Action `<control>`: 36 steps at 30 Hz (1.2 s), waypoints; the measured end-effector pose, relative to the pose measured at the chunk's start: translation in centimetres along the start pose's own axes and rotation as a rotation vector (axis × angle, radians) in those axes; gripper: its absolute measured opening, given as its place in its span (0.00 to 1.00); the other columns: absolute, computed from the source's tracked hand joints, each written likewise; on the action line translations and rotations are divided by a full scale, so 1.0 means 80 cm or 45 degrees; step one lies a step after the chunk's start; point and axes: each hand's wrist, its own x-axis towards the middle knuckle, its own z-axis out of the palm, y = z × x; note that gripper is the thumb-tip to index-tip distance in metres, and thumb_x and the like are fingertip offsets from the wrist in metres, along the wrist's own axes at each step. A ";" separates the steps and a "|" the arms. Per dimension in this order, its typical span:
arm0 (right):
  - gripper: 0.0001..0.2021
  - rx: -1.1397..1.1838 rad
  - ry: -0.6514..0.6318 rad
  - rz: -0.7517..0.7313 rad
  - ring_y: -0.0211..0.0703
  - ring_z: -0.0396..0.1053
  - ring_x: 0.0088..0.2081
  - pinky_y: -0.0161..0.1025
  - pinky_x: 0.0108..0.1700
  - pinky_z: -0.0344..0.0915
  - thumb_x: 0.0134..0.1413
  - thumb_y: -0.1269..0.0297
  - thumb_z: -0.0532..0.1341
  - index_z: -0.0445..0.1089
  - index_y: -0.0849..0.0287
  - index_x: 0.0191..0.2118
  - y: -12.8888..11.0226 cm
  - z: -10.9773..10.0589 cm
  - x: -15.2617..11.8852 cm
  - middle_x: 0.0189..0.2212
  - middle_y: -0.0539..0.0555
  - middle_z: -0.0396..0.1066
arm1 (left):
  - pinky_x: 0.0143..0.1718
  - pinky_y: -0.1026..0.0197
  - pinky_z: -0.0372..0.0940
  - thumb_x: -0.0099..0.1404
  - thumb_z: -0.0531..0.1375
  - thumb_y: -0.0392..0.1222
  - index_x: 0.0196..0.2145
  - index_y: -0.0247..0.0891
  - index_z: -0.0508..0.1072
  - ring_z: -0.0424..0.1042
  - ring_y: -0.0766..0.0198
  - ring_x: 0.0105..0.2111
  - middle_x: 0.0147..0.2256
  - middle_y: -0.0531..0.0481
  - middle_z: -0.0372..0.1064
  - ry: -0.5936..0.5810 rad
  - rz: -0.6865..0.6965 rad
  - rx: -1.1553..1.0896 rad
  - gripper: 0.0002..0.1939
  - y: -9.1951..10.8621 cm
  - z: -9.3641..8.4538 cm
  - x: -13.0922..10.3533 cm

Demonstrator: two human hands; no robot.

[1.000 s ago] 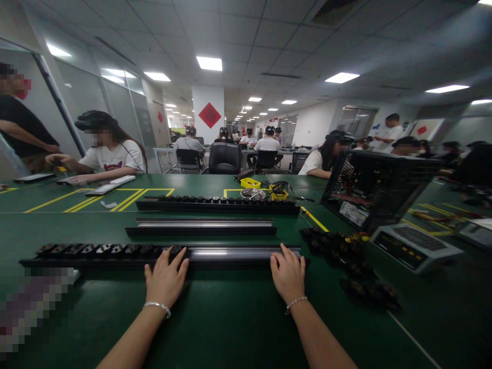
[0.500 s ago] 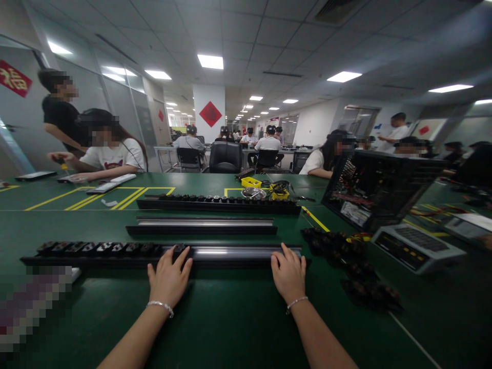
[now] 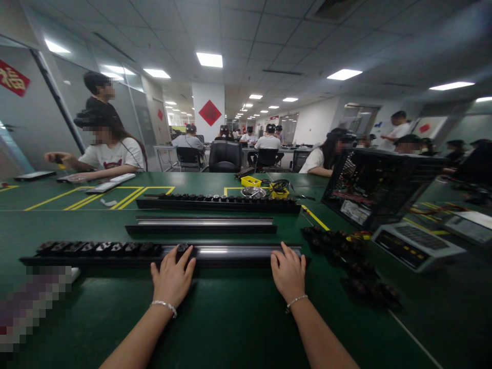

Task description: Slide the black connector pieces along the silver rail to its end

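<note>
A long black rail (image 3: 238,262) with a shiny metallic channel lies across the green table nearest me. Several black blocks (image 3: 103,247) sit in a row on its left part. My left hand (image 3: 173,277) has its fingers on a single black block (image 3: 183,249) in the channel, to the right of that row. The fingers are spread, with the forefinger and middle finger at the block. My right hand (image 3: 289,274) rests with spread fingers on the right end of the same rail.
Behind lie a bare channel rail (image 3: 202,229) and a filled rail (image 3: 219,206). To the right are a pile of black parts (image 3: 357,266), a grey power supply (image 3: 418,246) and an open computer case (image 3: 376,189). A person (image 3: 111,154) sits at the left.
My left hand has slid slightly right along the rail, and the single block has moved with it, away from the row. A standing person at the left has moved right.
</note>
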 end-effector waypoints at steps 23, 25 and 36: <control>0.20 -0.025 -0.017 0.000 0.49 0.52 0.56 0.57 0.58 0.36 0.58 0.57 0.44 0.71 0.52 0.41 -0.001 -0.002 0.001 0.56 0.54 0.59 | 0.55 0.36 0.43 0.64 0.44 0.50 0.56 0.50 0.59 0.54 0.52 0.56 0.57 0.44 0.53 -0.023 0.041 -0.002 0.23 0.018 -0.008 -0.006; 0.19 -0.036 0.000 -0.002 0.48 0.53 0.56 0.56 0.58 0.36 0.57 0.58 0.44 0.71 0.52 0.41 -0.001 0.000 0.000 0.56 0.54 0.59 | 0.55 0.36 0.42 0.64 0.45 0.50 0.56 0.50 0.59 0.54 0.52 0.56 0.57 0.44 0.53 -0.012 0.052 0.003 0.22 0.018 -0.007 -0.006; 0.20 -0.017 -0.041 0.007 0.48 0.52 0.57 0.57 0.58 0.35 0.58 0.57 0.43 0.71 0.52 0.42 -0.002 -0.002 0.001 0.56 0.55 0.58 | 0.55 0.34 0.42 0.64 0.44 0.51 0.55 0.51 0.60 0.54 0.51 0.56 0.58 0.44 0.53 -0.017 0.054 -0.008 0.22 0.022 -0.005 -0.008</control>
